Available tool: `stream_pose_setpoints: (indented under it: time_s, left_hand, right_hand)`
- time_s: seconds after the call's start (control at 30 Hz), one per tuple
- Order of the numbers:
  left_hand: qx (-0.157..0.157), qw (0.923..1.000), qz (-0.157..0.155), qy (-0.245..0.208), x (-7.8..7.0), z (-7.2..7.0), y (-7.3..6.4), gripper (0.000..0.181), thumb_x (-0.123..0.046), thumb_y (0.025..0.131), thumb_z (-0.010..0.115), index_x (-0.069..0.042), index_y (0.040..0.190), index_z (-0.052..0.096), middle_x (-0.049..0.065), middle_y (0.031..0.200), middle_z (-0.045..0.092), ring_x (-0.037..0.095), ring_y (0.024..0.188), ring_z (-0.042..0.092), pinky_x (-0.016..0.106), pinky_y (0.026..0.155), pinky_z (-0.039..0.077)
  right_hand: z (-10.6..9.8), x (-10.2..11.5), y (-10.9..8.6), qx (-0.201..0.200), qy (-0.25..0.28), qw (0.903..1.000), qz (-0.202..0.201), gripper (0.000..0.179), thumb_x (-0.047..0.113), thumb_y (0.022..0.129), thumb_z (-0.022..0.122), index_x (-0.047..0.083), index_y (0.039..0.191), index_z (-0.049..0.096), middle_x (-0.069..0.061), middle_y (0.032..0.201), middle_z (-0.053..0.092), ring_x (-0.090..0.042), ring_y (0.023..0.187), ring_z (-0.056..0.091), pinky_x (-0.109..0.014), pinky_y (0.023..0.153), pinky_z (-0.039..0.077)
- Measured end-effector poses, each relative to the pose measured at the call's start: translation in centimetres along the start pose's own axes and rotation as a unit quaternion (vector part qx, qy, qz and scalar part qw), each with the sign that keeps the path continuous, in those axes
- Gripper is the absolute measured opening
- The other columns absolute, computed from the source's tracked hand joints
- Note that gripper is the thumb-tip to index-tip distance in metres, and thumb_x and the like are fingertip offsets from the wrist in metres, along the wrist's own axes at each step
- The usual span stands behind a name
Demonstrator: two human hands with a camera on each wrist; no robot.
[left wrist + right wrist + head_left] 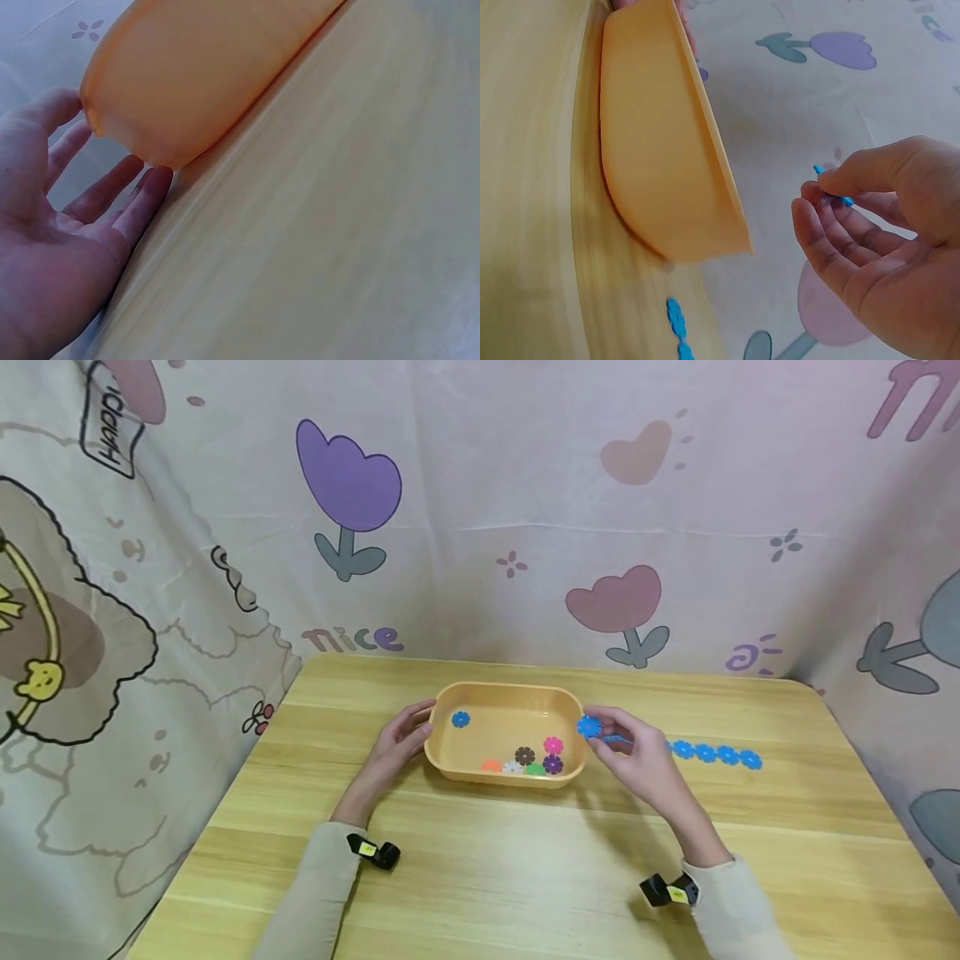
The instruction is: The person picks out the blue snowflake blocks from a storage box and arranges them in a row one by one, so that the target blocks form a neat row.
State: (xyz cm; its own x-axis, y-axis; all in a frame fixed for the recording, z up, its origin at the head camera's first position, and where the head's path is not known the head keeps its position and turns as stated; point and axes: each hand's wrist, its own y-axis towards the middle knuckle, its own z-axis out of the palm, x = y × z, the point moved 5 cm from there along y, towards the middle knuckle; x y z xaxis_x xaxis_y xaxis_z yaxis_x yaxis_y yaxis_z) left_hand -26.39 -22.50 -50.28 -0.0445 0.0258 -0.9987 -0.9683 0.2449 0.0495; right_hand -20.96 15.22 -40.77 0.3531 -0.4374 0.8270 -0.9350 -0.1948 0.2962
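Note:
My right hand (pixel 637 757) pinches a blue flower-shaped plastic disc (pixel 589 726) between thumb and fingers, just off the right end of an orange-yellow tray (pixel 498 693). In the right wrist view, the disc (pixel 847 201) shows nearly edge-on. At the tray's other end, my left hand (pixel 391 745) touches the outer wall with its fingertips, the palm standing away from it. Inside lie one blue disc (pixel 461 718) at the left and several others in a cluster at the front right, among them a pink disc (pixel 553 745), a brown disc (pixel 525 756) and a purple disc (pixel 552 764).
A row of blue discs (pixel 705 752) lies on the wooden table (pixel 480 877) to the right, partly hidden behind my right hand. A printed curtain (pixel 480 527) hangs behind the table's back edge. Each sleeve bears a small black wrist camera (pixel 386 856).

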Motion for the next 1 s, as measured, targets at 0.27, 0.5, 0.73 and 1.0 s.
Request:
stream_pose_setpoints:
  time_s: [0.27, 0.5, 0.73, 1.0]
  left_hand:
    - [0.003, 1.0, -0.002, -0.005, 0.1, 0.5, -0.1, 0.049, -0.019, 0.106, 0.06, -0.013, 0.153, 0.047, 0.018, 0.153, 0.047, 0.039, 0.136, 0.05, 0.037, 0.102, 0.053]
    - [0.005, 1.0, -0.002, 0.0, -0.1, 0.7, 0.1, 0.049, -0.022, 0.105, 0.061, -0.015, 0.152, 0.048, 0.015, 0.154, 0.047, 0.036, 0.137, 0.049, 0.037, 0.103, 0.053]
    - [0.003, 1.0, -0.001, 0.003, 0.0, 0.3, 0.1, 0.05, -0.022, 0.105, 0.061, -0.014, 0.152, 0.048, 0.016, 0.153, 0.047, 0.036, 0.137, 0.05, 0.037, 0.101, 0.054]
    - [-0.001, 1.0, -0.002, -0.002, 0.1, -0.1, 0.0, 0.049, -0.02, 0.106, 0.06, -0.014, 0.153, 0.048, 0.016, 0.152, 0.048, 0.036, 0.135, 0.051, 0.037, 0.102, 0.053]
  right_hand:
    - [-2.9, -1.0, -2.0, -0.035, -0.031, 0.9988, -0.011, 0.039, -0.006, 0.091, 0.073, 0.001, 0.129, 0.067, -0.011, 0.104, 0.068, -0.012, 0.096, 0.065, -0.016, 0.082, 0.057]
    - [-5.8, -1.9, -2.9, -0.065, -0.047, 0.9967, -0.013, 0.041, -0.006, 0.091, 0.073, -0.001, 0.131, 0.066, -0.015, 0.114, 0.069, 0.002, 0.097, 0.062, -0.009, 0.082, 0.053]
    - [-8.4, -2.9, -3.2, -0.099, -0.065, 0.993, -0.004, 0.042, -0.005, 0.09, 0.075, -0.001, 0.131, 0.066, -0.019, 0.119, 0.067, 0.004, 0.098, 0.061, -0.008, 0.08, 0.053]
    - [-10.8, -5.2, -3.7, -0.129, -0.094, 0.9871, 0.016, 0.042, -0.005, 0.09, 0.074, -0.004, 0.131, 0.065, -0.001, 0.116, 0.067, 0.005, 0.098, 0.058, -0.004, 0.08, 0.049]
